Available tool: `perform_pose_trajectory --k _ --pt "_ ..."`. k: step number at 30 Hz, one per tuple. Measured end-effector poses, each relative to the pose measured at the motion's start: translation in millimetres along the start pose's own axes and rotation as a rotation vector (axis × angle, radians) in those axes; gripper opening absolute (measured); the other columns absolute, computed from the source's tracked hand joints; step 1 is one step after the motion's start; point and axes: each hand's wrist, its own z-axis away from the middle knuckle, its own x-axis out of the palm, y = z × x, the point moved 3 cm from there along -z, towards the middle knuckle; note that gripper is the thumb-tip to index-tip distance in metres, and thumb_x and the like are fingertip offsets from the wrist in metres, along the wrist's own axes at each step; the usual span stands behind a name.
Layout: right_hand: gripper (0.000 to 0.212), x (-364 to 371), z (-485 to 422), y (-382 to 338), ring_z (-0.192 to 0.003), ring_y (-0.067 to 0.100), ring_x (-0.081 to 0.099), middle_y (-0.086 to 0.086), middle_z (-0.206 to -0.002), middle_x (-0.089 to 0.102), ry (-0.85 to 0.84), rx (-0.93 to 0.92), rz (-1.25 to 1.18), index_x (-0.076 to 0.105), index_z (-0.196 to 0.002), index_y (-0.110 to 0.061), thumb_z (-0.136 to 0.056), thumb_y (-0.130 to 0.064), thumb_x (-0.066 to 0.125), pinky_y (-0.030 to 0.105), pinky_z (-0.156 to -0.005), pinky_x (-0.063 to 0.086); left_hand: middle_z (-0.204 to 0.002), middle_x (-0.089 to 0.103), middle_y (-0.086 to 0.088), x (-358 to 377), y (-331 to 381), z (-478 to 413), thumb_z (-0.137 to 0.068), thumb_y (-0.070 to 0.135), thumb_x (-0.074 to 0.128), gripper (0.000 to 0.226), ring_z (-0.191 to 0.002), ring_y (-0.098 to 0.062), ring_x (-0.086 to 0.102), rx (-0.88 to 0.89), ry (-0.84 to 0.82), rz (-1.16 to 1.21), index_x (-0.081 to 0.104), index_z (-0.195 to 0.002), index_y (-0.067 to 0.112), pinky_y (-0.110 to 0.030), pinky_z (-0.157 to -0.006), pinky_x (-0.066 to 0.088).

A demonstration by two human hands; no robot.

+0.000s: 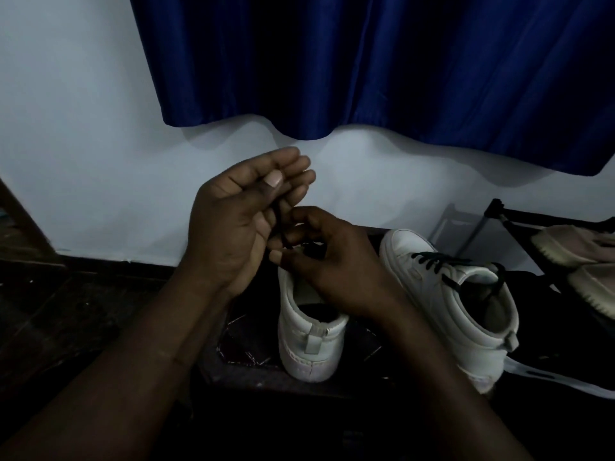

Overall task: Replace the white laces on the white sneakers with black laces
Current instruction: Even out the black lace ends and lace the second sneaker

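Two white high-top sneakers stand on the dark floor, heels toward me. Over the left sneaker (311,331) both my hands work a black lace (279,218). My left hand (239,221) is raised with the palm up; its thumb presses the lace against the fingers. My right hand (327,261) sits on the shoe's front and pinches the lower part of the lace, hiding the eyelets. The right sneaker (466,304) beside it carries black laces (442,264) across its front.
A blue curtain (382,61) hangs over the white wall behind. At the right a black shoe rack (512,217) holds beige shoes (579,247). A white strip (545,377) lies on the floor by the right sneaker. Dark floor lies to the left.
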Motion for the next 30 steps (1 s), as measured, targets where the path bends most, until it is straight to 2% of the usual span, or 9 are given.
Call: perform_pose_trajectory --k 2,3,7,13,17,20,23,26,30 --pt "0.028 0.7 0.2 0.6 -0.085 -0.004 0.069 -0.022 -0.083 0.072 -0.009 0.010 -0.031 0.069 -0.108 -0.029 -0.087 -0.018 0.084 0.020 -0.082 0.053 -0.116 0.076 -0.014 3.3 -2.1 -1.3 -0.096 0.001 0.051 0.028 -0.117 -0.031 0.070 -0.011 0.006 0.035 0.066 -0.120 0.003 -0.029 -0.094 0.057" --pt "0.023 0.7 0.1 1.1 -0.082 -0.002 0.070 -0.019 -0.081 0.072 -0.007 0.014 -0.054 0.071 -0.105 -0.027 -0.088 -0.019 0.083 0.021 -0.080 0.053 -0.117 0.076 -0.014 3.1 -4.2 -1.8 -0.098 -0.001 0.049 0.028 -0.117 -0.031 0.070 -0.018 0.020 0.023 0.066 -0.120 0.002 -0.029 -0.094 0.057" --pt "0.010 -1.9 0.2 2.3 -0.086 0.026 0.074 0.006 -0.083 0.077 0.063 -0.010 -0.223 0.076 -0.089 -0.014 -0.094 -0.022 0.076 0.052 -0.089 0.057 -0.112 0.077 -0.014 -11.8 -10.6 -4.2 -0.100 -0.007 0.051 0.026 -0.109 -0.029 0.074 -0.073 0.213 -0.098 0.070 -0.115 0.002 -0.027 -0.089 0.059" --pt "0.030 -11.5 1.3 8.0 -0.084 0.024 0.066 0.021 -0.079 0.070 0.105 0.045 -0.504 0.070 -0.072 -0.001 -0.097 -0.017 0.069 0.033 -0.082 0.051 -0.112 0.073 -0.021 -56.7 -23.2 -6.2 -0.096 -0.014 0.056 0.022 -0.091 -0.023 0.077 -0.217 0.625 -0.118 0.071 -0.104 0.001 -0.023 -0.077 0.061" --pt "0.041 -11.2 1.1 11.0 -0.074 0.009 0.065 0.009 -0.069 0.067 0.123 0.081 -0.431 0.064 -0.065 0.001 -0.099 -0.020 0.069 0.023 -0.076 0.047 -0.116 0.071 -0.022 -76.0 -21.6 -11.3 -0.097 -0.017 0.050 0.027 -0.086 -0.018 0.077 -0.131 0.734 -0.222 0.069 -0.105 0.001 -0.023 -0.079 0.061" --pt "0.030 -10.6 0.4 12.2 -0.078 0.011 0.067 0.010 -0.078 0.073 0.158 0.099 -0.331 0.069 -0.075 -0.001 -0.098 -0.021 0.072 0.030 -0.077 0.052 -0.110 0.073 -0.021 -65.1 -15.4 -14.4 -0.098 -0.016 0.045 0.030 -0.092 -0.024 0.078 -0.114 0.615 -0.166 0.069 -0.103 0.000 -0.027 -0.086 0.062" --pt "0.006 -11.0 -3.4 18.3 -0.093 0.017 0.071 0.003 -0.099 0.077 0.270 0.127 -0.336 0.074 -0.101 -0.017 -0.096 -0.020 0.072 0.038 -0.087 0.057 -0.097 0.077 -0.014 -38.8 -12.4 -11.6 -0.098 -0.013 0.041 0.032 -0.088 -0.027 0.077 -0.163 0.349 -0.112 0.069 -0.100 0.002 -0.024 -0.075 0.061" --pt "0.025 -15.2 -6.9 22.6 -0.106 0.016 0.069 -0.005 -0.117 0.076 0.313 0.134 -0.361 0.069 -0.120 -0.024 -0.100 -0.011 0.063 0.042 -0.094 0.056 -0.081 0.072 -0.010 -18.0 -14.7 -7.3 -0.089 -0.012 0.035 0.040 -0.067 -0.020 0.066 -0.233 0.149 -0.050 0.071 -0.086 0.006 -0.022 -0.059 0.048" --pt "0.059 -13.4 -5.7 17.9 -0.124 0.011 0.063 -0.012 -0.133 0.070 0.149 0.025 -0.265 0.057 -0.141 -0.028 -0.093 0.007 0.053 0.039 -0.101 0.054 -0.068 0.060 -0.011 -1.3 -17.7 -2.2 -0.073 -0.005 0.038 0.035 -0.053 -0.019 0.048 -0.258 -0.038 -0.025 0.068 -0.064 0.011 -0.024 -0.051 0.038"
